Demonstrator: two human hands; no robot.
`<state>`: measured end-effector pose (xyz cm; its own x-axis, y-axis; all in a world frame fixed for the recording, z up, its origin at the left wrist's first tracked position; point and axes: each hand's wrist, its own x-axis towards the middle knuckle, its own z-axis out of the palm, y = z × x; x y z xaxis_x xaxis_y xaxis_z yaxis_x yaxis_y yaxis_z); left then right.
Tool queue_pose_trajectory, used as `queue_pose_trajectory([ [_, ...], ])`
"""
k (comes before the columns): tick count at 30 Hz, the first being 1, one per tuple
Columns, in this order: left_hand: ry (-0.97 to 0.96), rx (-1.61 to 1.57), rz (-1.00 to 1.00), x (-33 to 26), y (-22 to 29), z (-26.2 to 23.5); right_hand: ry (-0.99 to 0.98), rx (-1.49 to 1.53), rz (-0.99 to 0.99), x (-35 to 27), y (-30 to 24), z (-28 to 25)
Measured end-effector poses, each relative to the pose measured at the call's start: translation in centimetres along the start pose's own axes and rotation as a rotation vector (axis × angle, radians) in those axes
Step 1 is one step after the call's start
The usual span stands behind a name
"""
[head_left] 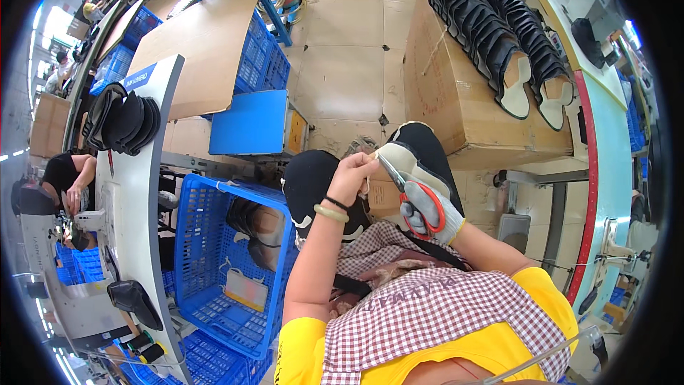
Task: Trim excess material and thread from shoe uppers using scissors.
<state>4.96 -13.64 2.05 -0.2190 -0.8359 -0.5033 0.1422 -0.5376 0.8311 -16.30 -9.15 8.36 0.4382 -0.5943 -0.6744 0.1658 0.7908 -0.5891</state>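
Note:
Over my lap, my gloved right hand [436, 208] grips a pair of scissors [430, 199] with red handles, its fingers wrapped about the loops. The scissors' blades point up and left across a beige and black shoe upper [400, 157]. My bare left hand [349, 180] pinches the upper's left edge close to the blade tips; what lies between the fingertips is partly hidden. Dark pieces with pale edging [311, 178] rest on my knees.
On my left stands a blue crate [187, 242] holding shoe uppers, beside a white sewing table [139, 192] with stacked black pieces [128, 121]. Rows of black uppers [477, 28] lie on a cardboard box [442, 93] at far right. A co-worker's arm [82, 178] shows at far left.

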Motion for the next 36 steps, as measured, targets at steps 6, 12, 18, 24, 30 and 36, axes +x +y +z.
queue_pose_trajectory([
  [6, 0.179, -0.424, 0.297, -3.8, -0.1, 2.1, -0.193, 0.088, -0.002, -0.1, 0.0, 1.0],
  [12, 0.259, -0.406, 0.574, -5.9, -0.4, 3.2, -0.429, 0.113, -0.120, 0.0, -0.3, 2.4],
  [18, 0.163, -0.556, 0.600, -5.8, -2.0, 4.8, -0.419, 0.156, -0.138, -0.8, 0.7, 1.8],
  [24, 0.032, -0.600, 0.539, -6.4, -3.1, 7.2, -0.305, 0.121, -0.126, -3.9, 0.5, 0.5],
  [30, -0.288, -0.385, 0.376, -7.4, -5.5, 9.1, -0.146, 0.260, -0.036, -5.6, 1.2, -1.5],
  [36, -0.338, -0.394, 0.364, -8.1, -6.0, 8.6, -0.104, 0.279, -0.040, -7.2, 2.0, -0.6],
])
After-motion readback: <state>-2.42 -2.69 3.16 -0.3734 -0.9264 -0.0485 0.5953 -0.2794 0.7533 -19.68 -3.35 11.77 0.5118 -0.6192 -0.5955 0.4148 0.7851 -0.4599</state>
